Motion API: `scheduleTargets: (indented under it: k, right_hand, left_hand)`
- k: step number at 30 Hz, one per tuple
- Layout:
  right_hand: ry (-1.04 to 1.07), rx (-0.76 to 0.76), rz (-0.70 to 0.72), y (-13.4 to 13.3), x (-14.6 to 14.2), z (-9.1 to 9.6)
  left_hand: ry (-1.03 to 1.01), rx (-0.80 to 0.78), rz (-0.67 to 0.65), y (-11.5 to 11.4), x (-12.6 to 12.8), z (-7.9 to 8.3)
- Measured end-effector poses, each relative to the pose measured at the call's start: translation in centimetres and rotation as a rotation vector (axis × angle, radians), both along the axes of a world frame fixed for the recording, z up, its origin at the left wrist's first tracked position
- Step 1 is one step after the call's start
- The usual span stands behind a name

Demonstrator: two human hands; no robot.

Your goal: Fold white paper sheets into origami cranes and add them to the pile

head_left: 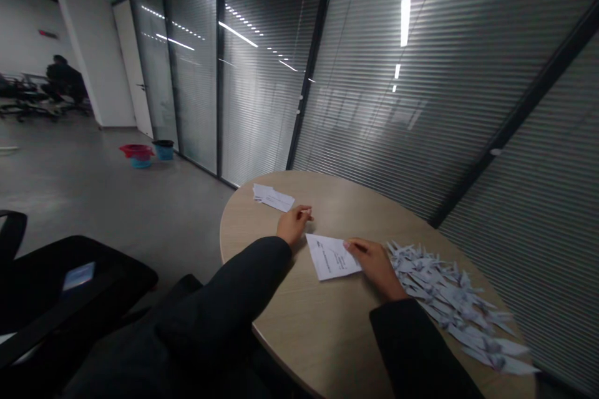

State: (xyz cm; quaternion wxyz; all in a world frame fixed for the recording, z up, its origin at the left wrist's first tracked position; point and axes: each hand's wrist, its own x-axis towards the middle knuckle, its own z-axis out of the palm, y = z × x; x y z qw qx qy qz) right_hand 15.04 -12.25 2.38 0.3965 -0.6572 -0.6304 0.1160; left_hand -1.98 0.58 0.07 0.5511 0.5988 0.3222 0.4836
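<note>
The sheet (330,259) sits between the two hands, and the right one plainly has the closer claim to it. That right hand (374,262) comes in over the sheet's right side, thumb and fingers drawn together on it near the far edge, so it has hold of the paper there. How much of the sheet runs on under the palm I can't make out, and for that reason I can't say which way its long axis goes; what shows looks close to square, turned a little askew to the person. Whether it lies quite flat or is lifted slightly, I can't tell either.

The left hand (294,225) is just off the sheet's far left corner, with a strip of bench (322,340) showing between them. Its fingers are loosely bent and part-way open, pointing across toward the right, and I see nothing in its grasp. So it is near the sheet without touching it.

Farther out, left of the sheet and beyond it, lie some slips (278,199), spread along a line that slants back toward it. The left hand is the nearer one to those, apart from them by a little. On the sheet's other side, past the right hand, a broad pile (444,299) of folded white pieces trails along the bench toward the person's right.
</note>
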Motion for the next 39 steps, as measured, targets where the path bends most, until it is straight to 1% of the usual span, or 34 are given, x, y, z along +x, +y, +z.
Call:
scheduleTargets:
  k: [1,2,4,7,9,11,14,16,19,23,32,35,39]
  right_hand:
    - [-0.002,-0.032,0.039,0.0,-0.1,-0.1]
    - [-0.004,-0.055,0.066,0.0,-0.3,-0.1]
    - [-0.012,-0.061,0.096,0.0,-0.6,-0.2]
    - [-0.001,-0.037,0.082,-0.1,-1.0,-0.3]
    - [0.021,-0.004,0.052,-0.1,-1.1,-0.1]
    - [0.018,0.103,0.039,-0.2,-1.2,0.0]
    - [-0.071,0.311,0.101,-0.3,-1.2,0.2]
    - [-0.131,0.352,0.164,-0.2,-1.2,0.0]
    - [-0.184,0.316,0.223,0.0,-1.0,-0.5]
    - [-0.174,0.285,0.212,0.4,-1.0,-1.2]
    - [0.062,0.211,0.123,0.6,-0.9,-1.2]
    - [0.134,0.173,0.113,0.7,-1.2,-1.0]
    - [0.257,0.074,0.111,0.6,-1.8,-0.8]
  left_hand:
    - [0.031,0.003,-0.105,-0.1,-0.1,0.0]
    - [0.078,-0.026,-0.24,-0.4,-0.1,0.0]
    - [0.211,-0.062,-0.487,-1.1,-0.1,0.1]
    - [0.385,-0.03,-0.739,-2.0,-0.2,0.3]
    - [0.4,-0.059,-0.818,-2.2,-0.2,0.3]
    - [0.333,-0.126,-0.798,-2.1,-0.2,0.2]
    - [0.126,-0.226,-0.661,-1.5,-0.2,0.1]
    - [-0.005,-0.272,-0.57,-1.1,-0.3,0.1]
    - [-0.102,-0.304,-0.519,-0.9,-0.5,0.2]
    - [-0.118,-0.304,-0.539,-1.0,-0.7,0.4]
    - [-0.06,-0.291,-0.527,-1.2,-0.6,0.6]
    - [-0.042,-0.296,-0.573,-1.4,-0.6,0.5]
    - [-0.024,-0.287,-0.649,-1.7,-0.5,0.3]
